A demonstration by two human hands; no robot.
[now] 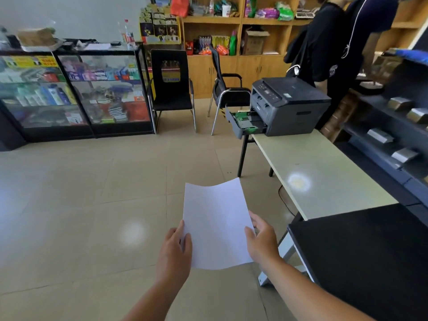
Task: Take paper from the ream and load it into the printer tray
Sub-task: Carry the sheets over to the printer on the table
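Paper: we see white plain sheets of paper (216,225) held over the beige tiled floor (92,205), far edge slightly curled. Left hand (176,246) pinches the left edge, right hand (262,239) grips the right edge, thumbs on top. How many sheets, we cannot tell. Dark grey boxy printer (289,105) sits at the far end of the pale green table (324,177), well apart from the paper. Its black pull-out tray with green guides (245,122) stands open, overhanging the table end.
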